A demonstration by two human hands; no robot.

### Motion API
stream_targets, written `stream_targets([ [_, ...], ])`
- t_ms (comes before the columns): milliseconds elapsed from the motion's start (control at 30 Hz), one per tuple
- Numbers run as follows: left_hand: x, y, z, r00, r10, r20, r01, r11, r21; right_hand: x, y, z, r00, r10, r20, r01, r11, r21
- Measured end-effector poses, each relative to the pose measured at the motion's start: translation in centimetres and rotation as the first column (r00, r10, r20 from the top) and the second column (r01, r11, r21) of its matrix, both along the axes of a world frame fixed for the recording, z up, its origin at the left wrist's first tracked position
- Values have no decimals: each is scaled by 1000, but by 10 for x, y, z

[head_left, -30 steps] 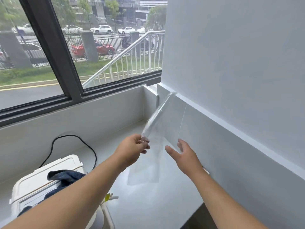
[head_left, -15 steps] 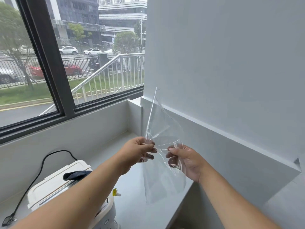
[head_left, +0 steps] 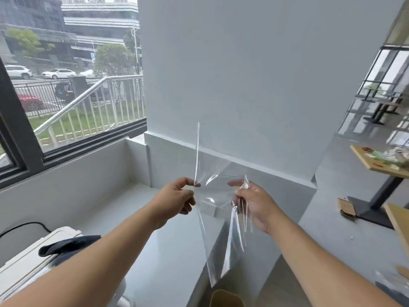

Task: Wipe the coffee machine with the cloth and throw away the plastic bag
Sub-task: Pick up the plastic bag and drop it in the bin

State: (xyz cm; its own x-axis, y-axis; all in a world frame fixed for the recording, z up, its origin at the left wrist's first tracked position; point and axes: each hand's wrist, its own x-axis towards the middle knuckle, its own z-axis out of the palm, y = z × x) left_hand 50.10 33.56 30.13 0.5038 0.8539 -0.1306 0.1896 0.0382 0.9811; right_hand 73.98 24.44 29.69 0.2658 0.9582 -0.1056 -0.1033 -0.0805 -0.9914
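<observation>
Since half a second ago the view has swung right, so the white coffee machine [head_left: 28, 258] with the dark cloth [head_left: 66, 245] on its lid now sits at the lower left. The hands have drawn apart. The left hand [head_left: 177, 197] pinches one edge of the clear plastic bag [head_left: 218, 187] between thumb and forefinger. The bag stretches in the air over the counter [head_left: 172, 251] edge. The right hand [head_left: 256, 206] grips the other side, bunched in its curled fingers, and the rest hangs below.
</observation>
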Motion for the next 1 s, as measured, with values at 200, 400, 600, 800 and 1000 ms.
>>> stream_targets([
  [200, 55, -13, 0, 991, -103, 87, 113, 988, -107, 45, -23, 3, 993, -101, -59, 103, 994, 41],
  [400, 117, -17, -3, 982, -188, -7, 187, 981, -57, 98, -34, 2, 986, -142, -91, 149, 986, 72],
  [600, 166, -12, -5, 985, -160, 56, 167, 977, -133, 146, -31, 2, 976, -125, -179, 134, 990, 38],
  [800, 186, -1, -2, 990, -60, 126, 77, 988, -132, 171, -23, 4, 974, -16, -225, 33, 997, 70],
  [1000, 181, 3, -6, 988, -37, 149, 56, 990, -126, 165, -23, 0, 981, 3, -192, 12, 997, 74],
])
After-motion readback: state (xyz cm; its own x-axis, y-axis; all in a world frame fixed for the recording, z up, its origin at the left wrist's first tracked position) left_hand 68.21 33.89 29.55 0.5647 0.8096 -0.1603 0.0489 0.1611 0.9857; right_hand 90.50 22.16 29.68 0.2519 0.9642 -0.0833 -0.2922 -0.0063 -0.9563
